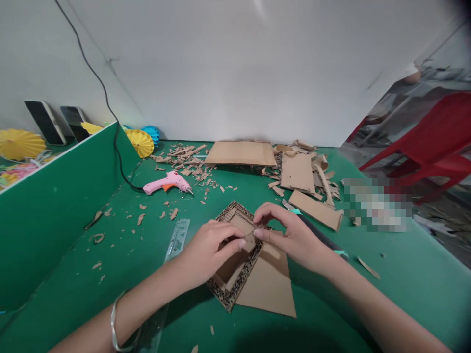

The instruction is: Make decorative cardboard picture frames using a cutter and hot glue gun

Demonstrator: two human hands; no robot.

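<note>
A small cardboard frame (pixel 231 284) with a raised corrugated rim lies on the green table (pixel 397 274), partly on a flat brown cardboard sheet (pixel 270 289). My left hand (pixel 209 247) rests over the frame's middle, fingers curled and pressing down on a small cardboard piece (pixel 250 241). My right hand (pixel 290 233) comes in from the right and pinches the same small piece at the frame's upper edge. Both hands' fingertips nearly meet there.
A pink glue gun (pixel 167 183) with a black cord lies left of centre. A clear ruler (pixel 177 239) sits beside my left forearm. Cardboard sheets (pixel 241 153) and scraps (pixel 191 164) cover the back. A green divider wall (pixel 55 206) stands left; a red chair (pixel 430 142) right.
</note>
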